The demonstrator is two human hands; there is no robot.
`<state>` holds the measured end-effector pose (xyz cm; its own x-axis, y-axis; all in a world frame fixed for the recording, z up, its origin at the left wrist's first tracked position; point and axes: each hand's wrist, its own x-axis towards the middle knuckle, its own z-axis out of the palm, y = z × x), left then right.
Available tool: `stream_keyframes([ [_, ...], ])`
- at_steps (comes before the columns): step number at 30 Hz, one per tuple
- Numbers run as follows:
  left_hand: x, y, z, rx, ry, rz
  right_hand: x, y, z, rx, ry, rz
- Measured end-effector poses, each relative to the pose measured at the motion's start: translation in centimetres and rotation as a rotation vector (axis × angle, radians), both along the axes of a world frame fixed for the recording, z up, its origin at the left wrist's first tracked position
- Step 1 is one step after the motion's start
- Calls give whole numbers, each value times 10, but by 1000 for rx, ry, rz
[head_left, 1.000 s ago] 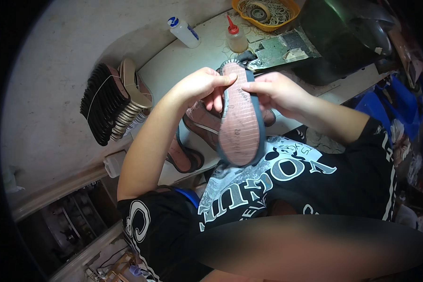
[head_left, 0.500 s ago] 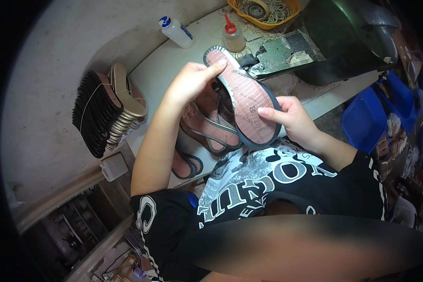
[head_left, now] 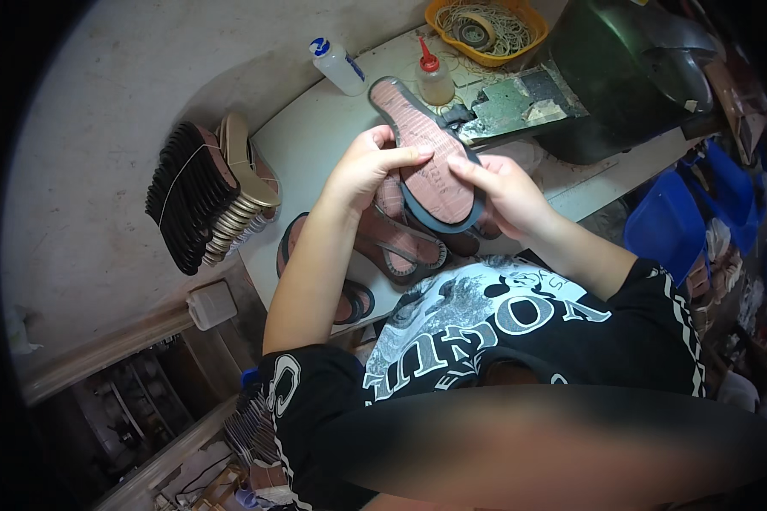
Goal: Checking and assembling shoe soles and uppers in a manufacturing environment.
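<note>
A pink sandal sole with a dark rim is held tilted over the bench, its narrower end pointing away from me. My left hand closes on its left edge, thumb lying on the pink face. From the right side my right hand pinches the edge, its thumb also on top; the fingers of both hands are partly hidden beneath the sole. Just below it, several pink sandals with dark straps lie overlapping on the bench, partly covered by my left forearm and the held sole.
Bundled black and beige soles stand against the wall at left. Along the back of the white bench are a white bottle, a red-capped squeeze bottle and a yellow basket. A dark green machine stands at right, near blue chairs.
My left hand has slid from the sole's far end to its middle left edge. My right hand has shifted up along the right edge, nearer the left. The whole view has shifted slightly.
</note>
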<state>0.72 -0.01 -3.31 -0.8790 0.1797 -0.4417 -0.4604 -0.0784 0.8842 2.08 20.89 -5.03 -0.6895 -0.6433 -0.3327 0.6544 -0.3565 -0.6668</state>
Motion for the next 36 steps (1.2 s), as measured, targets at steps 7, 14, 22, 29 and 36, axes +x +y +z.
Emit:
stream_keyframes([
  [7,-11,-9,-1,-160,-28,37,7,0,6,172,41,167],
  [14,-59,-36,3,-553,501,-462,4,-10,0,88,17,-1],
  [22,-78,-39,20,-510,260,-712,-1,-16,3,30,-55,-95],
  [29,-49,-44,13,-637,330,-506,-3,-17,2,9,-14,-94],
  [36,-12,-33,17,-687,219,-249,-6,-18,7,54,-39,-94],
])
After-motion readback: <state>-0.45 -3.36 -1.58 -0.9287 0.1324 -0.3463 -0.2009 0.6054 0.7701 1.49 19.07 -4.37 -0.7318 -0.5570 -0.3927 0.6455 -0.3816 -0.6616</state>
